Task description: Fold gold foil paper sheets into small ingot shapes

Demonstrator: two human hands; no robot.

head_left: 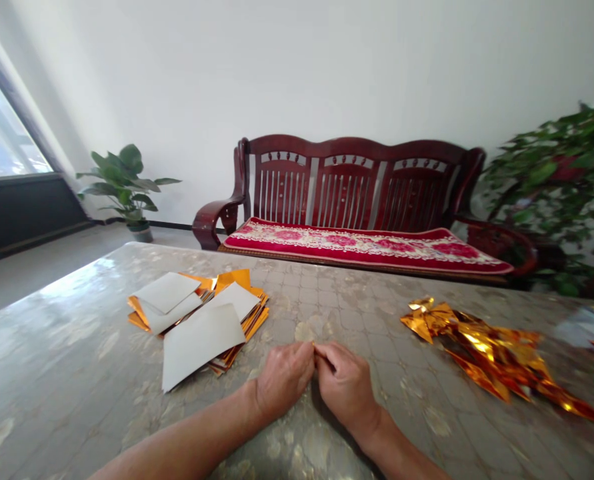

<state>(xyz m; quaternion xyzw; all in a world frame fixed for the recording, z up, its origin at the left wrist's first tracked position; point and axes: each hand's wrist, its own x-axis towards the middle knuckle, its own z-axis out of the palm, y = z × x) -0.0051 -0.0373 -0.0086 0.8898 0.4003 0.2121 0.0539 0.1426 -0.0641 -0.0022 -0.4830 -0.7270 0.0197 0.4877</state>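
Observation:
My left hand (287, 377) and my right hand (345, 383) meet just above the patterned tabletop (277, 433), thumbs and fingertips pressed together. Both are closed, with the fingers curled in. A tiny orange-gold speck shows where the fingertips touch; whatever they pinch is otherwise hidden. Left of my left hand lies a loose pile of sheets, with pale backs (204, 340) facing up and orange-gold edges (257, 323) showing beneath. Folded shiny gold foil pieces (487, 347) lie in a heap to the right of my right hand.
A clear plastic bag (584, 327) lies at the table's right edge. Behind the table stands a dark red wooden bench (351, 180) with a floral red cushion (367, 245). Potted plants stand at the left (127, 180) and right (561, 180).

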